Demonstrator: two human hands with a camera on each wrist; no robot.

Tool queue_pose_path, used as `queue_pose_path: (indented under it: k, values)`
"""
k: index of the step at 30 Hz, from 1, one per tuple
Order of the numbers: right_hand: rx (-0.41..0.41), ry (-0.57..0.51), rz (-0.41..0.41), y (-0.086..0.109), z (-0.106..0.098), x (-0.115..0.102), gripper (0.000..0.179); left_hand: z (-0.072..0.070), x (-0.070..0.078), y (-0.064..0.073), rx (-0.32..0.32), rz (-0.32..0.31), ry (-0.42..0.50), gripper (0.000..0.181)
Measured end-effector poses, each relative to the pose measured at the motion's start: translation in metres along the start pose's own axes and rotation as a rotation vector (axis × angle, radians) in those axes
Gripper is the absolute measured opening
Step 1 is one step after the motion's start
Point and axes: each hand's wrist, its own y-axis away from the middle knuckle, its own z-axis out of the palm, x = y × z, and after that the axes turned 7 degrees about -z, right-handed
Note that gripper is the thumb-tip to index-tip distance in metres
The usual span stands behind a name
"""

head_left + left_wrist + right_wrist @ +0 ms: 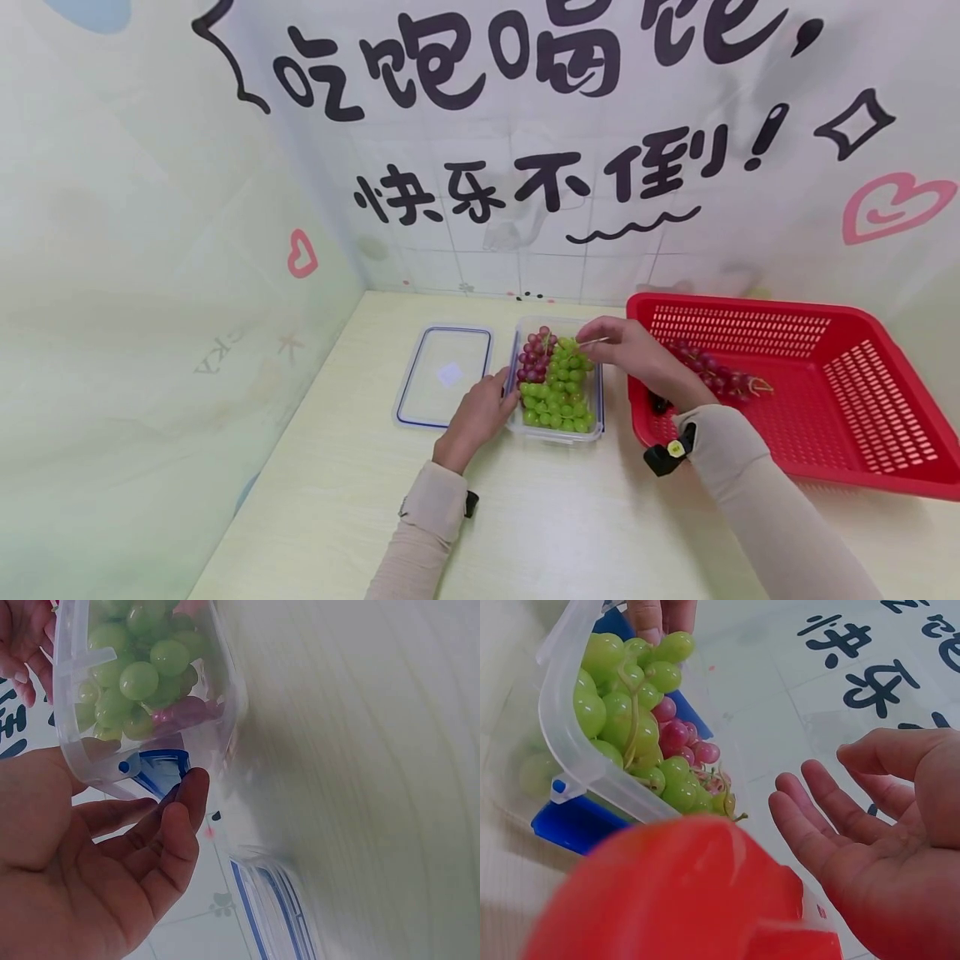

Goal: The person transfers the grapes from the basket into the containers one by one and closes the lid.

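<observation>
A clear plastic food container (pixel 597 417) stands on the table, with green grapes (pixel 558 400) at its front and right and red grapes (pixel 534 357) at its back left. My left hand (pixel 482 410) grips the container's left side. In the left wrist view its fingers (pixel 180 847) curl at the blue clip (pixel 161 769), while the thumb goes over the rim. Above the container's back right corner is my right hand (pixel 626 348). The right wrist view shows this hand (pixel 877 817) with loosely bent fingers, apart from the grapes and with nothing between them.
A clear lid (pixel 442 375) with a blue seal lies left of the container. At the right stands a red plastic basket (pixel 810 417) with a bunch of red grapes (pixel 716 371) in it; its left wall is close to the container. A printed wall sheet (pixel 480 267) backs the table.
</observation>
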Motion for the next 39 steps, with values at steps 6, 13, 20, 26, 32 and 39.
queue_pose_path:
  k: [6,13,20,26,32,39]
  values:
    - [0.030,0.017,-0.030,0.003,-0.008,0.002,0.031,0.000,0.000,0.000,-0.004,-0.002,0.012,0.055]
    - [0.055,-0.032,-0.014,0.005,-0.015,0.004,0.029,0.000,-0.001,0.000,-0.001,0.008,0.018,0.055]
    - [0.087,-0.083,-0.003,0.006,-0.025,0.010,0.034,0.001,-0.002,0.000,0.005,0.017,0.011,0.054]
    - [0.123,-0.107,0.013,0.011,-0.032,0.013,0.034,0.001,-0.002,-0.001,0.008,0.021,0.007,0.053]
    - [0.152,-0.099,0.016,0.017,-0.040,0.014,0.035,0.001,-0.001,-0.001,0.000,0.012,0.011,0.054]
    - [0.174,-0.041,0.059,0.023,-0.052,0.016,0.040,0.000,0.000,0.000,-0.006,-0.004,0.016,0.055]
